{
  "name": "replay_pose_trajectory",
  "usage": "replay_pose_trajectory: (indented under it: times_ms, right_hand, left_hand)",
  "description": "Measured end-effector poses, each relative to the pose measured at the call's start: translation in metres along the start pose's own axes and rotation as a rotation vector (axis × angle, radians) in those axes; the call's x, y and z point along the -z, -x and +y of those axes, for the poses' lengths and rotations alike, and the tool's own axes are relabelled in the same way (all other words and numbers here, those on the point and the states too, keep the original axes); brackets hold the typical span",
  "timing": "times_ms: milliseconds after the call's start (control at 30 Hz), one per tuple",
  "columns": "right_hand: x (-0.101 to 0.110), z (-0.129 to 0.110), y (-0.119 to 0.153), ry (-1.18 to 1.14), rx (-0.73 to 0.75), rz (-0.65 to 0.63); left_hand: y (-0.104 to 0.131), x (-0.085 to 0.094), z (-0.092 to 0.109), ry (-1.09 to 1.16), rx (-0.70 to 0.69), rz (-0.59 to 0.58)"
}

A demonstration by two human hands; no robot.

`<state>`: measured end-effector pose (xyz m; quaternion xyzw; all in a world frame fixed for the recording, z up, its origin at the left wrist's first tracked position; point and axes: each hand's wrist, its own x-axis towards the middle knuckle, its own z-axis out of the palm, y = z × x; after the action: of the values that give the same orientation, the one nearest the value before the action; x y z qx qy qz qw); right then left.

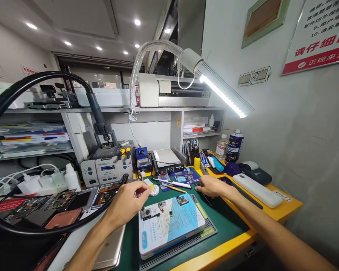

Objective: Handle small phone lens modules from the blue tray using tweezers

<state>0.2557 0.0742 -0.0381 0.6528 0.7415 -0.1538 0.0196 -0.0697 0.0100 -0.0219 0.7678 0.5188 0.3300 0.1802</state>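
Landmark: the blue-and-white box (183, 221), lying flat on a perforated plate (211, 228) over the green mat (231, 218). The small camera modules (182, 200) rest loose on top of the box, spread across its far half: one near its left edge, one near its far edge to the right, smaller pieces between.

Left hand (129, 199): just off the far left corner of the box, thumb and forefinger curled nearly tip to tip. We cannot tell whether anything is pinched there. A round white piece with yellow dots (154, 190) lies beyond the box, close to those fingertips.

Right hand (210, 186): beyond the far right corner of the box, fingers drawn together on a slim metal tool (205, 197), tweezers by its look. Whether it is lifted clear of the mat, we cannot tell.

Step, in our judgement: tool handling beside the laid-out modules, neither hand on them. Any move onto the box would call for a light, steady pinch, nudging no neighbouring piece.
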Motion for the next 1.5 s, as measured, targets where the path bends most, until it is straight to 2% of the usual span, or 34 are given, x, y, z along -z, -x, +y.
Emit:
replay_pose_trajectory:
  times_ms: [100,233,367,567,633,700,800,900,1033,1133,1300,1500]
  right_hand:
    - [0.000,-0.004,-0.005,0.123,0.033,0.094]
    - [0.006,0.001,-0.020,0.204,0.029,0.142]
    - [0.009,0.009,-0.035,0.193,0.015,0.136]
    - [0.006,0.022,-0.035,0.063,0.021,0.100]
    - [0.003,0.027,-0.035,0.018,0.026,0.083]
    - [0.000,0.031,-0.037,-0.017,0.025,0.099]
    - [-0.004,0.035,-0.041,-0.052,0.013,0.173]
    - [-0.003,0.034,-0.040,-0.091,0.005,0.259]
    - [0.004,0.026,-0.032,-0.171,-0.002,0.413]
    - [0.005,0.017,-0.027,-0.241,0.018,0.481]
    - [0.000,0.002,-0.022,-0.308,0.056,0.527]
    - [-0.001,-0.004,-0.018,-0.347,0.078,0.518]
  left_hand:
    - [0.001,-0.002,-0.007,0.020,0.030,0.066]
    - [-0.002,-0.013,-0.012,0.006,0.050,0.152]
    - [-0.003,-0.016,-0.013,0.003,0.073,0.235]
    - [-0.005,-0.004,-0.019,0.026,0.135,0.352]
    - [-0.006,0.000,-0.020,0.039,0.149,0.315]
    - [-0.006,0.001,-0.020,0.047,0.136,0.217]
    - [-0.003,-0.004,-0.014,0.030,0.076,0.041]
    - [0.002,-0.013,-0.007,-0.019,0.027,-0.062]
    - [0.004,-0.022,-0.002,-0.070,-0.024,-0.104]
    - [0.005,-0.023,0.000,-0.079,-0.054,-0.094]
    - [0.011,-0.031,0.012,-0.071,-0.142,-0.116]
    - [0.015,-0.046,0.022,-0.118,-0.241,-0.158]
